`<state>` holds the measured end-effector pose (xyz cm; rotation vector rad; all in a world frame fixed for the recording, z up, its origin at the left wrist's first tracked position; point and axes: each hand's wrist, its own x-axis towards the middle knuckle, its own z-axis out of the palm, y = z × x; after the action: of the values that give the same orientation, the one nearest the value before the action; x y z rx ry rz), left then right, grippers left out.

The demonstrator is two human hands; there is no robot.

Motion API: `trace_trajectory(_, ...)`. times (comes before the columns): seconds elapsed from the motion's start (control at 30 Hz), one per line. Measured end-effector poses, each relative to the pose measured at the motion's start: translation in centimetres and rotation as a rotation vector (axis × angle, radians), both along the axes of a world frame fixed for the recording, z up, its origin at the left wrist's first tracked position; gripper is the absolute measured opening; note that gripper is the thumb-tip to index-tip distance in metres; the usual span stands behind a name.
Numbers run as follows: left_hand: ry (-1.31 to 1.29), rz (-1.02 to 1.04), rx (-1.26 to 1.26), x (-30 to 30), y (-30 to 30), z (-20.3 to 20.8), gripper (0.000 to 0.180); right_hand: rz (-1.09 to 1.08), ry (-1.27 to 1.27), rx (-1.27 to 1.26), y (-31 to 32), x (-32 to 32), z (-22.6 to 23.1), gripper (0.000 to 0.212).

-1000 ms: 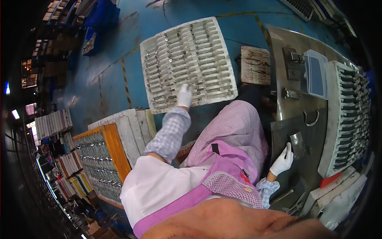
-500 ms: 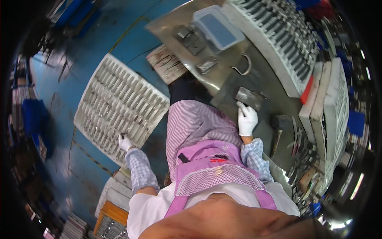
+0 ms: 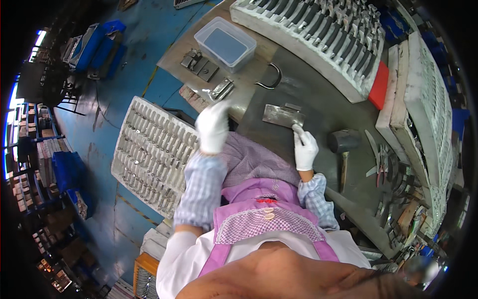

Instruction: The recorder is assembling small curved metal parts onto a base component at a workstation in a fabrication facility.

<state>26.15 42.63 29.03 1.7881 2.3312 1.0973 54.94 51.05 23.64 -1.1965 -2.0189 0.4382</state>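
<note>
My left hand (image 3: 212, 128), in a white glove, is lifted beside the near left edge of the workbench. It is smeared by motion, so its fingers and anything in them cannot be made out. On the bench, my right hand (image 3: 305, 151), also gloved, has its fingertips closed at the near right corner of a flat metal plate with a small raised block (image 3: 283, 115). A white tray (image 3: 154, 159) with rows of small metal parts stands to the left, below my left arm. A curved metal handle (image 3: 270, 78) lies beyond the plate.
Metal fixtures (image 3: 200, 67) and a clear plastic box (image 3: 225, 45) sit at the far left of the bench. A large rack of dark-handled parts (image 3: 318, 40) stands behind. To the right are a mallet (image 3: 344, 142), pliers (image 3: 382, 162) and upright white trays (image 3: 420, 99).
My left hand has left the white tray and swung up and right toward the bench edge. My right hand stays at the metal plate's corner. The view has shifted.
</note>
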Motion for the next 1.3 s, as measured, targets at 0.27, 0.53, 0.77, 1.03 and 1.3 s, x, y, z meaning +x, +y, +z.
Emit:
trace_trajectory(0.27, 0.160, -0.082, 0.095, 1.2, 10.1, -2.4, 0.014, 0.147, 0.102, -0.105, -0.2, 0.9, 0.7, 0.021)
trace_trajectory(0.53, -1.241, -0.049, -0.129, 8.5, -3.9, 0.1, 0.017, 0.427, 0.139, -0.187, -2.1, -2.7, 7.5, 0.027)
trace_trajectory(0.77, -1.275, 0.266, 0.010, 8.2, 0.8, -2.9, 0.025, 0.094, 0.250, -0.655, 2.1, -3.4, 6.1, 0.020)
trace_trajectory(1.03, -0.565, 0.176, -0.003, 9.9, 4.1, -4.4, 0.029, 0.035, 0.699, -0.693, 4.0, -1.4, 4.3, 0.018)
trace_trajectory(1.3, -0.731, 0.235, -0.104, 10.2, 4.4, -5.2, 0.036, 0.076, 0.193, -0.125, 3.9, 0.0, 0.2, 0.019)
